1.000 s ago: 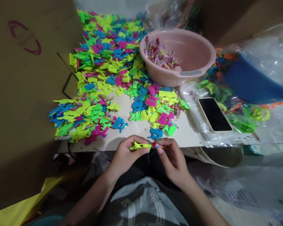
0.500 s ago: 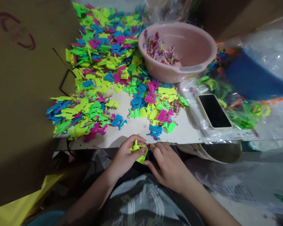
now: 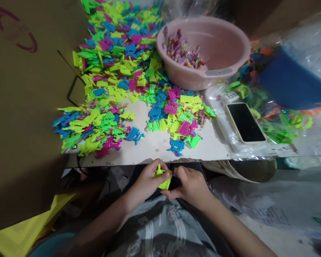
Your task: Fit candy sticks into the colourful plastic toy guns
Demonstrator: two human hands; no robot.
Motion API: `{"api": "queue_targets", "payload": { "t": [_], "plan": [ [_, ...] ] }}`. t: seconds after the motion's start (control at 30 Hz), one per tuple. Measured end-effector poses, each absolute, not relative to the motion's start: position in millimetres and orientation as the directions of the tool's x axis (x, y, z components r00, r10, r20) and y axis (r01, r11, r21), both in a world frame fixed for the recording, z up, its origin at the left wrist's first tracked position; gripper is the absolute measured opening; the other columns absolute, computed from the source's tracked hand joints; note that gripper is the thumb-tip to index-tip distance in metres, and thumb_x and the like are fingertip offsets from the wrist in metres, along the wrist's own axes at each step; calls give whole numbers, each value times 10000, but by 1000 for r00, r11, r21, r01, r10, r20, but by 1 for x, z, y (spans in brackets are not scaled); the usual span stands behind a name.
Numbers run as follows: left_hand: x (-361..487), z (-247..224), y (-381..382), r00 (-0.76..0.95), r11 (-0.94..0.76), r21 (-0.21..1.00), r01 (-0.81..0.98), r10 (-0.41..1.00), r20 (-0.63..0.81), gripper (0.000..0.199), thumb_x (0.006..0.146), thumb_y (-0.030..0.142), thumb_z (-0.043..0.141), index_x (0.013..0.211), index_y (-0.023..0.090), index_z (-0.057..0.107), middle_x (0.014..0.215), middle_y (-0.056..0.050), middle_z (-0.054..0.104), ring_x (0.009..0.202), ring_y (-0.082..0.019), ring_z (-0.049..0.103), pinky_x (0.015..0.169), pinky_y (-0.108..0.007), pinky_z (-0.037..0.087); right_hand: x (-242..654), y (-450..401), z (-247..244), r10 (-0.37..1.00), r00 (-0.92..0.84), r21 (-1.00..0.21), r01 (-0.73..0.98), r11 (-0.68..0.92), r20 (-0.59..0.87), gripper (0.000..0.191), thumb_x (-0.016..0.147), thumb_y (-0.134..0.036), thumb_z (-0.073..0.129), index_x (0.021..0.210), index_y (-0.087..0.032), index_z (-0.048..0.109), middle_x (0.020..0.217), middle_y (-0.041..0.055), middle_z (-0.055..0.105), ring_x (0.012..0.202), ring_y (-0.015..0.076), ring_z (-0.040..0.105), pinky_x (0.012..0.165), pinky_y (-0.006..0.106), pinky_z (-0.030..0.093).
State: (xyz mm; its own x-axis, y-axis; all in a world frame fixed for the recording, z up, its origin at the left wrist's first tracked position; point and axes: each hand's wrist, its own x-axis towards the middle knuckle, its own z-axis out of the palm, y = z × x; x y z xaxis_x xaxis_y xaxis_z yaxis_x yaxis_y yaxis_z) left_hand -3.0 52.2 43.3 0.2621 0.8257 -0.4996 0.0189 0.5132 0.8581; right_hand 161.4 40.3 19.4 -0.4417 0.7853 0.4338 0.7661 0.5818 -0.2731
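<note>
My left hand (image 3: 149,180) grips a bright yellow plastic toy piece (image 3: 164,182) with a flat plate and a small figure-like top, just below the table's front edge. My right hand (image 3: 191,184) is beside it, thumb and finger pinched on a small red-and-blue piece (image 3: 174,172) at the toy's right side. Fingers cover most of that small piece. Nearest on the table lie a blue plastic toy (image 3: 176,147) and a green one (image 3: 194,141). Further left sits a heap of finished-looking mixed toys (image 3: 96,128) with striped sticks among them.
A large pile of coloured plastic pieces (image 3: 120,46) covers the back left beside a cardboard box (image 3: 29,107). A pink basin (image 3: 216,76) holds small multicoloured sticks. A phone (image 3: 246,123) lies on plastic bags at right. Below the edge stands a bucket (image 3: 230,170).
Both hands and the yellow toy piece have shifted slightly right and down in view. The right hand's pinched piece stands a little further out from the toy. The view has tilted slightly.
</note>
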Motion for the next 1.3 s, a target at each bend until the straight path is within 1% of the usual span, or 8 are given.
{"api": "queue_targets", "payload": {
  "t": [0.4,0.6,0.7,0.8,0.9,1.03,1.17,1.3],
  "plan": [
    [-8,21,30,267,692,719,-66,706,-656,253,641,281,666,696,200,432,620,72,434,605,-102,405,581,-218,302,160,19,-7,772,-592,-295,714,635,231,545,868,-713,370,735,-200,499,566,19,574,485,168,561,488,277,292],
    [-11,5,6,197,700,714,-6,701,-685,300,665,376,679,705,202,438,651,60,448,629,-113,416,590,-226,316,154,-11,-26,840,-533,-535,682,499,105,384,849,-577,558,797,-203,488,615,15,610,521,178,592,483,257,363],
    [-14,8,13,201,652,757,-26,746,-635,343,682,436,687,709,201,438,689,48,486,665,-124,443,622,-231,338,158,-6,-17,871,-492,-686,634,356,-2,343,796,-447,696,915,-191,501,776,49,665,693,201,649,587,276,478],
    [-16,14,25,225,620,783,-47,770,-597,346,692,455,688,720,195,461,728,34,518,702,-134,464,663,-240,358,163,4,-3,881,-470,-760,592,269,-54,378,830,-292,682,1129,-176,481,995,105,683,871,215,667,734,328,533],
    [-14,15,29,232,601,794,-88,788,-570,335,709,441,683,734,197,456,755,27,533,721,-138,473,681,-245,363,163,9,6,892,-449,-721,633,282,-46,458,869,-264,623,1276,-170,436,1129,141,664,949,239,663,815,391,535],
    [-10,13,27,212,607,782,-142,790,-575,331,734,437,663,755,202,431,743,34,507,702,-132,456,664,-243,351,156,11,7,876,-482,-540,736,407,3,648,790,-433,710,1287,-98,463,1114,194,668,913,303,658,793,462,532],
    [-8,11,22,210,615,781,-108,782,-586,348,711,448,664,737,210,412,740,41,484,685,-128,445,642,-239,344,150,4,-3,881,-471,-436,803,406,-47,441,797,-520,673,980,-125,598,860,130,702,761,267,673,672,376,528],
    [-8,4,11,222,620,783,49,757,-614,308,744,446,614,726,210,417,680,53,419,651,-123,394,607,-236,319,149,-9,-17,855,-493,-380,830,407,-160,456,787,-610,631,802,-157,582,666,89,675,590,243,666,515,309,451]
  ]
}}
